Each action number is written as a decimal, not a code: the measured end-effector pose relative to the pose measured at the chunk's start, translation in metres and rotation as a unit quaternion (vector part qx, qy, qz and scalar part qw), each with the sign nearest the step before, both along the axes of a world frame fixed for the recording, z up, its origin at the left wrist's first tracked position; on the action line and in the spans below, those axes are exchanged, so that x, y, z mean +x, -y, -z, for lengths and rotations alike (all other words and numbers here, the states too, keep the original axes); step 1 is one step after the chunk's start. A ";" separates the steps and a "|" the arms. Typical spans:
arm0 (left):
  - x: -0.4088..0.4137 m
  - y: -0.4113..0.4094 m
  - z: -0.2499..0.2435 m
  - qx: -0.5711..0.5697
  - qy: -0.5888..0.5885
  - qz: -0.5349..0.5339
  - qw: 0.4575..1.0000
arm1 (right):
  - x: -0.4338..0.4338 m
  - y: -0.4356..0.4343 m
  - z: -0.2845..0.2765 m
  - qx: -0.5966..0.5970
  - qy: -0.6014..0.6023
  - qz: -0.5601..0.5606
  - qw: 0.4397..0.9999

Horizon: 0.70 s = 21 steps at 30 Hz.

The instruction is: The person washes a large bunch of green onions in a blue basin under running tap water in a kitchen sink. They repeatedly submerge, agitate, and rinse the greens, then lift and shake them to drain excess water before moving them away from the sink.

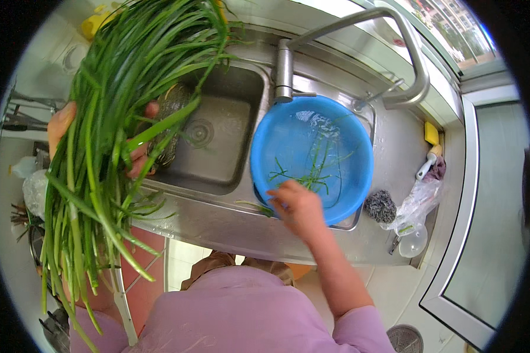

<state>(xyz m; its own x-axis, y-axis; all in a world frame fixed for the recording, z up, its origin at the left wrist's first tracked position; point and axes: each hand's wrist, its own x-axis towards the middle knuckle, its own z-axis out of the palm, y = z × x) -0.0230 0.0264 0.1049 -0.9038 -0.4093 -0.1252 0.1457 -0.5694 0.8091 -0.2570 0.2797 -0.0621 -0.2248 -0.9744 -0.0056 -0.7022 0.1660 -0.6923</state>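
Observation:
My left hand (61, 127) is closed around a large bunch of long green chives or scallion greens (128, 88). The leaves spread upward over the left sink bowl (225, 110), and pale stalks hang down past the counter edge. My right hand (298, 207) is over the near-left rim of a blue plastic basin (258, 145), its fingers curled together; blur hides whether anything is between them. Water fills the basin, with loose green leaf pieces (316, 172) floating near my fingers. A few leaf scraps (260, 207) lie on the sink edge just left of that hand.
A steel faucet (285, 70) arches over the basin's far side. On the right counter lie a steel-wool scourer (380, 206), a plastic bag (417, 207), a brush (428, 162) and a yellow sponge (431, 133). A dark patterned object (173, 106), partly hidden, leans in the left bowl.

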 end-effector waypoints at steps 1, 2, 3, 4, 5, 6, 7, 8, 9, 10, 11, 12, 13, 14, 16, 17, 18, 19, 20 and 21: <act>0.000 -0.001 0.000 -0.029 -0.012 0.016 0.999 | 0.019 0.003 0.004 0.014 -0.026 -0.017 0.999; 0.003 0.006 -0.001 0.009 0.012 0.007 1.000 | 0.034 0.008 0.011 -0.006 -0.070 -0.025 0.997; 0.003 0.011 -0.002 0.045 0.034 0.002 0.998 | 0.045 0.010 0.023 0.024 -0.095 -0.022 0.995; 0.000 0.001 -0.002 0.019 0.001 0.003 1.000 | 0.054 0.011 0.037 0.053 -0.119 -0.017 0.991; -0.005 -0.008 -0.001 -0.004 -0.032 0.002 0.999 | 0.059 0.014 0.041 0.083 -0.143 -0.013 0.986; -0.005 -0.007 0.000 -0.002 -0.032 0.006 0.999 | 0.060 0.013 0.041 0.054 -0.145 -0.018 0.988; -0.005 -0.001 -0.002 0.001 -0.024 0.012 1.000 | 0.060 0.016 0.042 0.045 -0.141 -0.015 0.989; -0.010 0.004 -0.004 0.020 0.004 0.022 1.000 | 0.056 0.015 0.042 0.041 -0.139 -0.004 0.989; -0.005 0.008 -0.008 0.028 0.027 0.012 0.999 | 0.057 0.019 0.040 0.030 -0.137 -0.008 0.990; -0.002 0.007 -0.011 0.037 0.052 0.001 0.998 | 0.059 0.022 0.036 0.034 -0.124 -0.006 0.992; -0.002 0.011 -0.014 0.034 0.046 0.007 0.998 | 0.062 0.022 0.031 0.038 -0.110 -0.004 0.993; -0.003 0.009 -0.012 0.024 0.033 0.026 0.999 | 0.063 0.023 0.026 0.043 -0.097 -0.002 0.994; -0.007 0.007 -0.012 0.016 0.015 0.046 0.999 | 0.054 0.017 0.017 -0.002 -0.032 0.044 0.999; -0.007 0.004 -0.012 0.002 0.006 0.054 0.999 | 0.046 0.016 -0.008 -0.047 0.044 0.076 0.995; -0.013 0.001 -0.002 0.006 0.006 0.065 0.998 | 0.012 0.016 -0.051 -0.077 0.117 0.152 0.978; -0.007 0.004 -0.007 0.012 0.011 0.061 0.998 | -0.003 0.019 -0.063 -0.119 0.072 0.150 0.979; 0.000 0.002 -0.010 0.018 0.021 0.049 0.998 | -0.017 0.021 -0.068 -0.163 0.027 0.142 0.976; -0.002 0.003 -0.015 0.033 0.047 0.028 0.998 | -0.033 0.015 -0.066 -0.135 -0.023 0.128 0.982; -0.009 0.004 -0.017 0.053 0.068 0.012 0.996 | -0.049 0.008 -0.055 -0.106 -0.072 0.112 0.985; -0.013 0.002 -0.025 0.065 0.095 -0.010 0.993 | -0.059 0.004 -0.041 -0.086 -0.109 0.088 0.986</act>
<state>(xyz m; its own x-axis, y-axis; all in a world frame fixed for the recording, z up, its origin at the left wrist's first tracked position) -0.0356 0.0243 0.1304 -0.8503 -0.3965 -0.3461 0.0098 -0.6694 0.7429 -0.3163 0.2761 -0.0214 -0.3688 -0.9024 0.2228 -0.8081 0.1927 -0.5567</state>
